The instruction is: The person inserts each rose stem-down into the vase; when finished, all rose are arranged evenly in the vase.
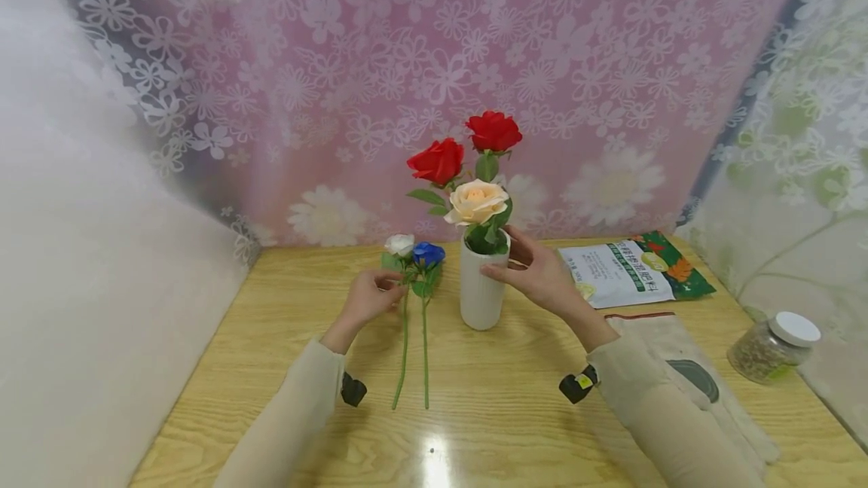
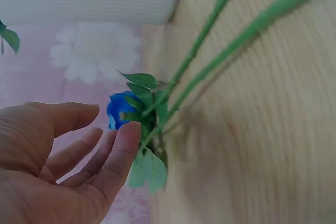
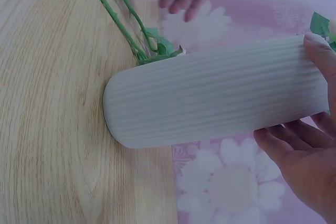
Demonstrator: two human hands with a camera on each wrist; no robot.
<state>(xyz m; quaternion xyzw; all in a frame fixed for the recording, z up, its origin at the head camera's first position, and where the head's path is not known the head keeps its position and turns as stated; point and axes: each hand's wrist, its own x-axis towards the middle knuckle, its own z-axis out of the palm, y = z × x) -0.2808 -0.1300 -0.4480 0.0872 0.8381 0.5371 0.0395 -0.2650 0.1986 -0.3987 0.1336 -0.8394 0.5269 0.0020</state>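
Note:
My right hand [image 1: 540, 275] grips the upper part of a white ribbed vase [image 1: 481, 298], thumb on the near side and fingers behind it. The vase stands upright on the table with two red roses [image 1: 495, 132] and one cream rose [image 1: 476, 202] in it. Left of the vase lie a white rose [image 1: 400, 245] and a blue rose [image 1: 428, 254], their green stems pointing toward me. My left hand [image 1: 370, 295] is beside the stems below the white rose. In the left wrist view, its thumb and fingers are spread apart, a fingertip close to the stem and leaves [image 2: 148, 169].
A white and green printed packet [image 1: 631, 271] lies at the back right on the wooden table [image 1: 502, 413]. In front of it is a beige cloth [image 1: 651, 330], partly under the right forearm. A white-lidded jar [image 1: 773, 349] stands near the right edge. A flowered pink curtain [image 1: 407, 44] hangs behind.

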